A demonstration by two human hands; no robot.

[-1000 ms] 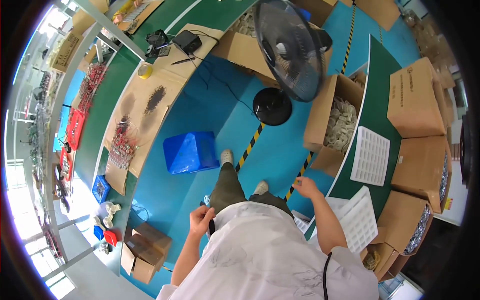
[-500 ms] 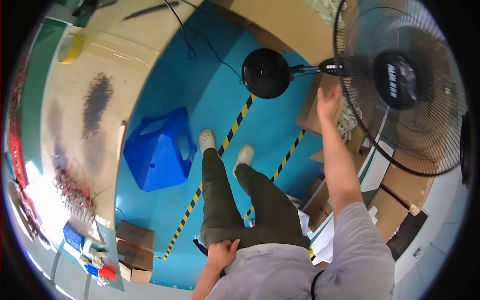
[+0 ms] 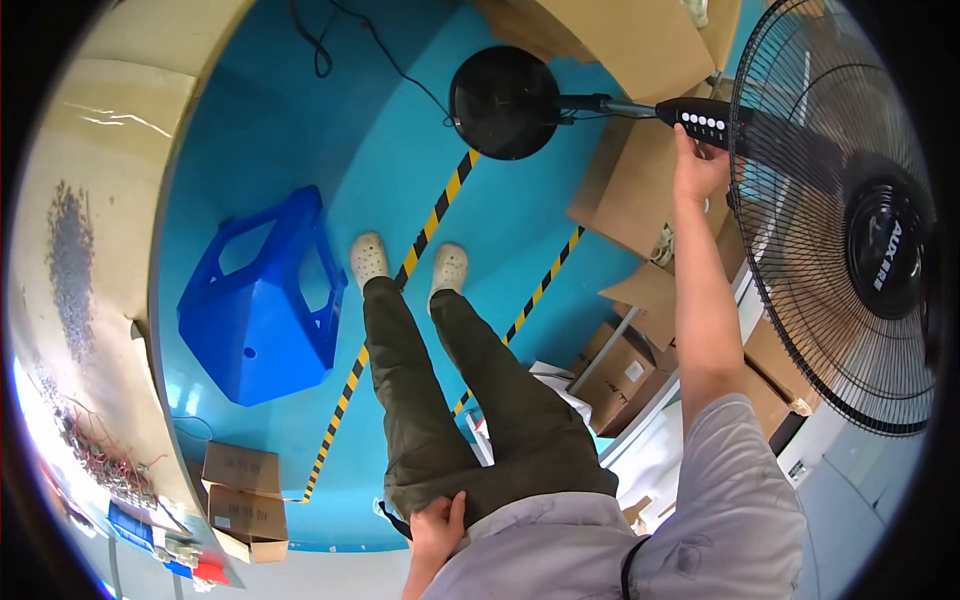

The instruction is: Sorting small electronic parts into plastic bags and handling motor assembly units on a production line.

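Observation:
A black standing fan (image 3: 885, 250) is at the right, with a round base (image 3: 504, 103) on the floor and a pole running to a dark control box (image 3: 705, 122) with a row of white buttons. My right hand (image 3: 700, 172) is at this box, its thumb tip against the near edge by the buttons and its other fingers curled, partly hidden beside the grille. My left hand (image 3: 437, 528) rests at my waist against my dark green trousers (image 3: 420, 400). Its fingers are curled and the thumb sticks out; what lies under them is hidden.
A blue plastic stool (image 3: 265, 310) stands left of my feet. Worktable (image 3: 120, 190) curves along the left, bearing dark small pieces and wires. Cardboard boxes (image 3: 640, 190) stand at the right, others (image 3: 245, 505) at lower left. Striped tape (image 3: 437, 215) and a black cable (image 3: 390, 60) cross the floor.
My right hand has come up to the fan's control box, from apart below it. The view has shifted, moving the stool left and the fan head right. My left hand stays at my waist.

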